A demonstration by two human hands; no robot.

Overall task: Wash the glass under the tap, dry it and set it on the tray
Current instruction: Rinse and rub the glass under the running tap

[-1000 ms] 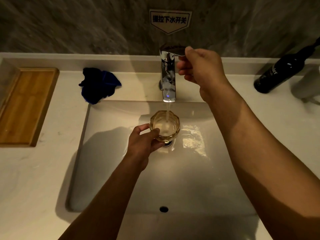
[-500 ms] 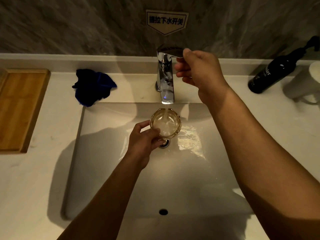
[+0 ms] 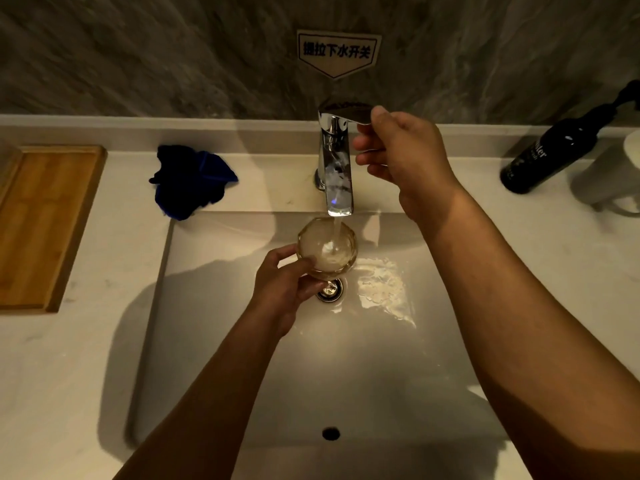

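My left hand (image 3: 282, 289) grips a clear faceted glass (image 3: 327, 245) upright over the sink's drain, right under the chrome tap's (image 3: 336, 168) spout. Water streams into the glass, which is nearly full. My right hand (image 3: 405, 161) pinches the tap's lever at the top, thumb above and fingers curled below. A wooden tray (image 3: 41, 223) lies on the counter at the far left. A crumpled dark blue cloth (image 3: 190, 181) sits on the counter between tray and tap.
The white rectangular sink (image 3: 346, 368) fills the middle, with wet sheen right of the drain (image 3: 330, 289). A dark bottle (image 3: 561, 147) leans at the back right beside a white mug (image 3: 616, 181). A sign (image 3: 337, 51) hangs on the stone wall.
The view has shifted slightly. The glass has filled further under the running water. Both hands keep their holds.
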